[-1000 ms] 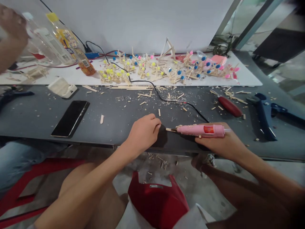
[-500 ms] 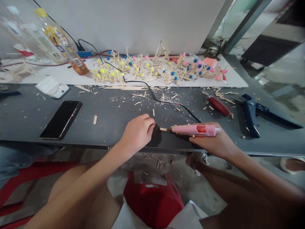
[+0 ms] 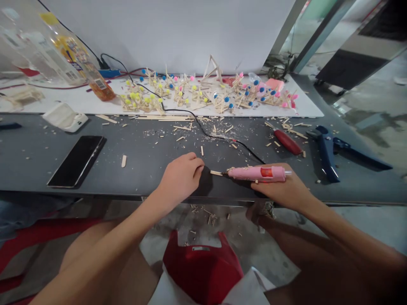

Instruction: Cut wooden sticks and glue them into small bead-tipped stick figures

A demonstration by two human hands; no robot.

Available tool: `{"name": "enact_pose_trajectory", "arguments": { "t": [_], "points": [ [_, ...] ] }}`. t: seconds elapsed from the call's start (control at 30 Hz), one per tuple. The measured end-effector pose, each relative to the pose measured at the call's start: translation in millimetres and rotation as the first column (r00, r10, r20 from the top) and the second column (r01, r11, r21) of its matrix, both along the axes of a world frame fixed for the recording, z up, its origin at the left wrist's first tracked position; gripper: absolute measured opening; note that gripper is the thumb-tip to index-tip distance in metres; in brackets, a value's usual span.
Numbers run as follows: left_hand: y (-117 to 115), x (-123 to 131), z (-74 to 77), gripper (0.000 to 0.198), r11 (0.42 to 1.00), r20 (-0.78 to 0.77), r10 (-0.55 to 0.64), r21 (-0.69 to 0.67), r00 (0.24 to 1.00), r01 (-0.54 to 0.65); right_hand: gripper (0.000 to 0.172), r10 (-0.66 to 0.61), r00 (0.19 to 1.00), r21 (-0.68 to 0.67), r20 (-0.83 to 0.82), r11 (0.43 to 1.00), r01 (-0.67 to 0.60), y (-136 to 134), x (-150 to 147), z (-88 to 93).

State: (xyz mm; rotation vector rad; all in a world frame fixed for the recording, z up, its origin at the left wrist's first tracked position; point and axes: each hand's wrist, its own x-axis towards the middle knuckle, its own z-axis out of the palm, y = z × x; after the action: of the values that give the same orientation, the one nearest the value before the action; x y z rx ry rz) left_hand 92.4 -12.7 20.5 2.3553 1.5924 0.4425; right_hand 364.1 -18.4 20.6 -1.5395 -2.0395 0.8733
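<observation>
Two clear plastic bottles lean at the bench's (image 3: pixel 159 165) far left. The nearer bottle (image 3: pixel 78 57) has a yellow cap, a printed label too blurred to read, and a little orange liquid at its base. The second bottle (image 3: pixel 32 51) looks clear; its contents cannot be told. A white case (image 3: pixel 65 117) lies closed beside them.

The right hand (image 3: pixel 286 190) is closed around a pink glue gun (image 3: pixel 257 173), held level near the bench's front edge. The gun bears a small red label, not legible. Its nozzle touches a short wooden stick (image 3: pixel 216 173). The left hand (image 3: pixel 179 180) is curled shut, fingertips pinching at the stick's other end.

A black phone (image 3: pixel 76 161) lies face up to the left. Stick models with coloured balls (image 3: pixel 203 91) crowd the white board (image 3: pixel 305 111) behind.
</observation>
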Motion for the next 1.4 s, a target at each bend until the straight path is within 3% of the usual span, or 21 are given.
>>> {"name": "enact_pose_trajectory", "arguments": {
  "t": [0.23,0.9,1.23,1.33,1.4],
  "points": [
    [0,0,0.2,0.026,1.000,0.026,-0.003,0.007,1.000,0.002,0.049,0.132,0.986,-0.045,-0.102,0.990,-0.137,-1,-5,15.4],
    [5,-1,-0.4,0.026,0.999,0.024,0.003,0.034,1.000,-0.004,0.050,0.162,0.977,-0.065,-0.137,0.983,-0.172,-2,-2,21.4],
    [29,-8,6.2,0.019,0.996,-0.075,0.086,0.019,0.993,-0.085,0.037,0.011,0.988,0.041,-0.153,0.999,-0.004,12,22,8.7],
    [36,-10,8.6,0.016,0.996,-0.131,0.092,0.015,0.987,-0.090,0.038,-0.152,0.967,0.097,-0.204,0.980,0.174,21,27,7.7],
    [39,-9,10.6,0.016,0.997,-0.159,0.082,0.014,0.984,-0.081,0.039,-0.289,0.930,0.145,-0.228,0.934,0.326,31,28,7.1]
  ]
}}
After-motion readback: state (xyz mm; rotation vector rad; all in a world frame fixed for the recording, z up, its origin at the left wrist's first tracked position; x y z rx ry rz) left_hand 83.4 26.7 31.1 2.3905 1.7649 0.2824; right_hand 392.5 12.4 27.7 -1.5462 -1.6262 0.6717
